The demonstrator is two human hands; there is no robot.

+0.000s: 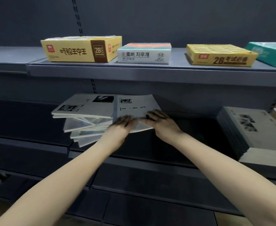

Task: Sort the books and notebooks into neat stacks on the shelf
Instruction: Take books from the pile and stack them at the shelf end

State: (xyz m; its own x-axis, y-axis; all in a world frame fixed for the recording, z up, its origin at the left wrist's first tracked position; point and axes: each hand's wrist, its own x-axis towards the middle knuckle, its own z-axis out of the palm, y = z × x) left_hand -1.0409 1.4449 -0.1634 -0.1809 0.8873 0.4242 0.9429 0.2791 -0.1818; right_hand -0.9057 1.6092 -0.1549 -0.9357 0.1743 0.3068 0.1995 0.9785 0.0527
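Note:
A messy pile of white notebooks (pixel 85 121) lies fanned out on the middle shelf (pixel 174 144), with several covers skewed in different directions. One white notebook (pixel 134 105), printed "Time & Memory", sits tilted at the pile's right side. Both hands hold its near edge: my left hand (pixel 121 126) at the lower left corner, my right hand (pixel 160 123) at the lower right, fingers over the cover. The hands are blurred. A neat stack of grey notebooks (pixel 254 132) stands at the right of the same shelf.
The upper shelf (pixel 150 74) carries a yellow 2B box (pixel 80 49), a white eraser box (pixel 143 53), another yellow 2B box (pixel 220 55) and a teal box (pixel 271 53). Bare dark shelf lies between the pile and the grey stack. Lower shelves sit below.

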